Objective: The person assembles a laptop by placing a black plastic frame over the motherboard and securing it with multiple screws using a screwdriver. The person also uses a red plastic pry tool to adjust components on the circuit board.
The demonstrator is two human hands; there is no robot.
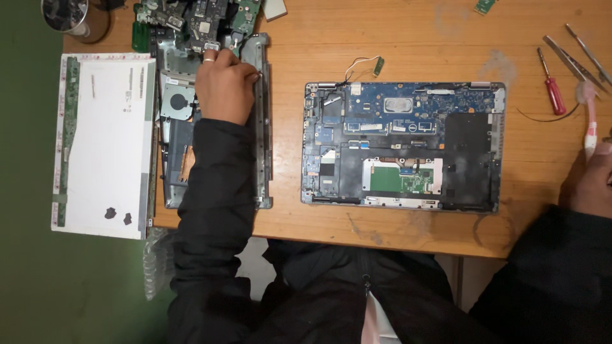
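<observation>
Chassis parts of a stripped grey laptop base [262,127] lie under our left hand [222,86], fingers curled down on its rim as if to steady it. Rightward sits the open laptop [401,146]; beyond it our right hand [593,175] grips a pink-handled brush [590,121] on the counter [408,38], seemingly kept ready beside the boards.

A grey laptop chassis [262,127], opened and gutted, lies lengthwise at the wooden table's left end.
</observation>
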